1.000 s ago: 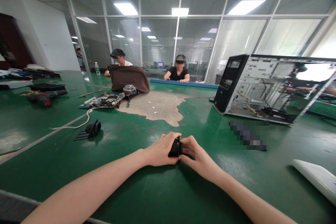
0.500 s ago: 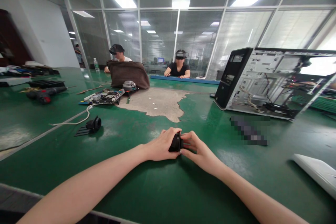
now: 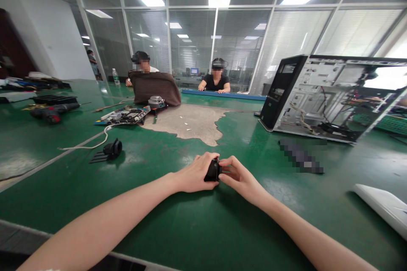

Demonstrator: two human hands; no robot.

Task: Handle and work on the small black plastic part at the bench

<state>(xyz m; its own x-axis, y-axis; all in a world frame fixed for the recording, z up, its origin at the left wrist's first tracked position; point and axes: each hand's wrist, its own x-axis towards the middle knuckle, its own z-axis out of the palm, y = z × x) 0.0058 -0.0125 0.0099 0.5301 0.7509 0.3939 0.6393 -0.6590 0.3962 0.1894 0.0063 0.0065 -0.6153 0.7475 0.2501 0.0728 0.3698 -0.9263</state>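
A small black plastic part [image 3: 212, 171], whose exact kind I cannot make out, is between my two hands over the green tabletop. My left hand [image 3: 194, 173] wraps round it from the left, hiding much of that side. On the right, the thumb and fingertips of my right hand [image 3: 239, 178] pinch at its edge, where a narrower piece shows. Farther left lies another black plastic piece [image 3: 112, 150] with a round end and several prongs, touched by neither hand.
An open computer case [image 3: 280, 97] stands at the right, a white object [image 3: 381, 207] nearer me. A circuit board [image 3: 125, 115], a white cable [image 3: 95, 147] and a power drill [image 3: 52, 112] lie left. Two people [image 3: 216, 82] sit across the table, one partly behind a brown cloth-covered shape [image 3: 155, 87].
The view has shifted slightly. Both hands stay at the black part, with only a small movement of the right fingers along its edge.
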